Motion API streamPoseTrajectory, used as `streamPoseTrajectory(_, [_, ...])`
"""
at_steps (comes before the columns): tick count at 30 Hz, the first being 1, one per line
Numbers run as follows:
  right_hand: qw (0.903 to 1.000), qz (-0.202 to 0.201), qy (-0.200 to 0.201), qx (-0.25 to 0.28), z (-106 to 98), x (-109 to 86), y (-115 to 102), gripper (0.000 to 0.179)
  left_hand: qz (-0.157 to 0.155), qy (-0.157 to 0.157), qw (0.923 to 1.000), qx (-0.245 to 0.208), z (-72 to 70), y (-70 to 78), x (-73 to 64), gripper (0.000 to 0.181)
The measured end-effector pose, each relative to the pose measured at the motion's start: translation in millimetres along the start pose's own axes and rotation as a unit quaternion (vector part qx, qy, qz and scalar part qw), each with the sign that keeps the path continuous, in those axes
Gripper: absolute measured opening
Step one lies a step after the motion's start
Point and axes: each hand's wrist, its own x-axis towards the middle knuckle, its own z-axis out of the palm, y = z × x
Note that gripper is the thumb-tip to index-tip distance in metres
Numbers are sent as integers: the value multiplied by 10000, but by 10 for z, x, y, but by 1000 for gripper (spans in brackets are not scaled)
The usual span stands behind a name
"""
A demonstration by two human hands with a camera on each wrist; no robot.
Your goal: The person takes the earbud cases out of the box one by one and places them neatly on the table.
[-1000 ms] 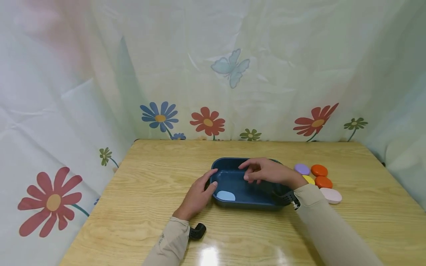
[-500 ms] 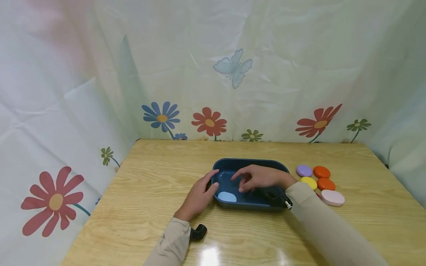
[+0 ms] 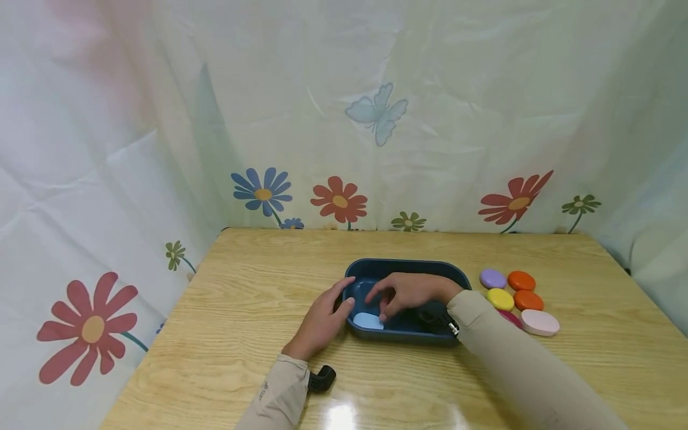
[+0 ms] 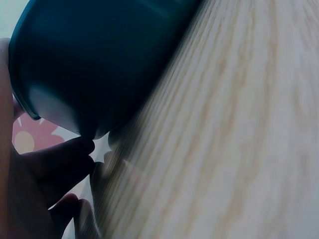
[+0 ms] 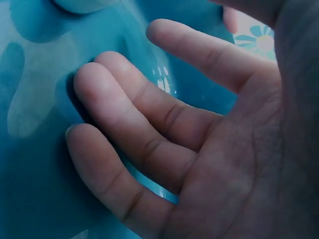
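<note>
A dark blue rectangular tray [image 3: 408,337] with rounded corners stands on the wooden table. My left hand [image 3: 321,319] holds its left end, thumb and index finger at the rim; the left wrist view shows other fingertips against the outer wall [image 4: 99,59]. Inside the tray's near left corner lies a light blue rounded piece [image 3: 368,321]. My right hand [image 3: 408,292] reaches into the tray with bent, spread fingers, its thumb tip beside that piece. In the right wrist view no object lies in the right hand [image 5: 199,149]; the fingertips are over the tray's floor.
Right of the tray lie a purple disc [image 3: 493,278], a yellow disc [image 3: 500,299], two orange-red discs [image 3: 521,280], a pale pink oval piece [image 3: 540,322] and a dark pink piece [image 3: 510,318] partly behind the right sleeve. A flowered curtain [image 3: 301,119] hangs behind the table.
My right hand has moved left and down inside the tray, toward the light blue piece. My left hand stays at the tray's left end. The dark pink piece shows more.
</note>
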Motion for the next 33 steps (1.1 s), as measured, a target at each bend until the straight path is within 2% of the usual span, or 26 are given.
streamPoseTrajectory(12, [9993, 199, -195, -243, 39, 38, -3, 40, 7, -24, 10000, -73, 7, 10, -4, 47])
streamPoseTrajectory(18, [9988, 44, -240, -418, 53, 69, -15, 40, -12, -8, 10000, -66, -16, 12, -7, 47])
streamPoseTrajectory(23, [9983, 107, -161, -550, 71, 69, -5, 39, -35, -20, 10000, -55, -14, 3, -4, 48])
streamPoseTrajectory(33, [9990, -40, -150, -415, 92, 81, 29, 38, -50, -77, 9999, -115, 2, -17, -12, 46])
